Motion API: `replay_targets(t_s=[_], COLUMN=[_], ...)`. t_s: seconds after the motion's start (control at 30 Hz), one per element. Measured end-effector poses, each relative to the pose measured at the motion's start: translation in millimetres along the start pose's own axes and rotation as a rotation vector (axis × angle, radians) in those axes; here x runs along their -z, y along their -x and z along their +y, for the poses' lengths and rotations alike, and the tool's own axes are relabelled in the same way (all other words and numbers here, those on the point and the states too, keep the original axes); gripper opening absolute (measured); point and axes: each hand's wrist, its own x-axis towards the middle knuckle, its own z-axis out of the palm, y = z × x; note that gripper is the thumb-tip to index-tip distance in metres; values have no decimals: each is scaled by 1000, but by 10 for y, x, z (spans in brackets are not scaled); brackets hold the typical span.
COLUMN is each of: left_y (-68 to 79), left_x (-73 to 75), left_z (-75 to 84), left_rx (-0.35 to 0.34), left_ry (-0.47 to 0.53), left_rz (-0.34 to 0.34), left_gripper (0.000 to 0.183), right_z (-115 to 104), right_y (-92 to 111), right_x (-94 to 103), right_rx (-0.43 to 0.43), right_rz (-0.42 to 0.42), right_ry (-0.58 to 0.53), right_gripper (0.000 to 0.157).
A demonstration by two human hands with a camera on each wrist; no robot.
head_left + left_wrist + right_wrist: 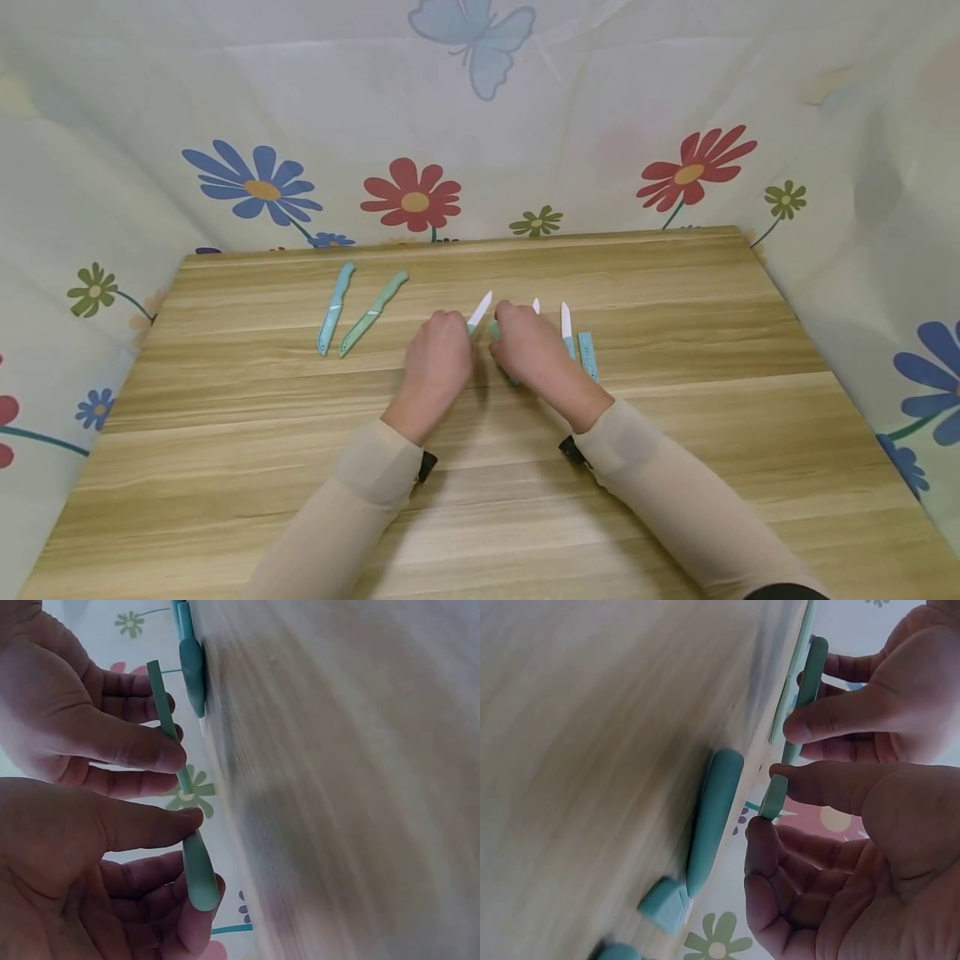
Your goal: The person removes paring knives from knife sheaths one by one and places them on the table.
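Note:
My left hand (440, 354) grips a paring knife by its pale green handle (199, 877), thumb along the top. Its white blade (481, 309) points up and to the right in the head view. Close beside it, my right hand (531, 343) pinches a green knife sheath (774, 796) between thumb and fingertips. Both hands are just above the wooden table. Beyond my right hand lies an unsheathed knife with a white blade (566, 320) and blue handle. Another white blade tip (536, 306) shows past the knuckles, the rest mostly hidden by my right hand.
A blue sheath (588, 356) lies right of the unsheathed knives. Over on the left, a blue knife (335, 309) and a green knife (373, 315) lie in their sheaths. The wooden table (225, 450) ends at a flower-printed cloth (585, 108) behind and at both sides.

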Motion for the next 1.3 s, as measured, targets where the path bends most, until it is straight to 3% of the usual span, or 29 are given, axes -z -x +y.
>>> replay_targets(t_s=[0.57,0.87,1.3], left_y=[-105,-112,-118], left_x=[-77,-107,-130], left_z=[56,96,96], left_rx=[48,44,44], left_ry=[54,88,112], left_rz=[-74,-98,-110], left_gripper=[16,22,23], right_z=[-115,-93,-59], right_y=[-43,-47,-62], right_x=[-95,-157,-157], right_rx=[-42,-8,-3], right_rz=[54,77,30], right_ry=[53,102,130], right_gripper=[16,12,11])
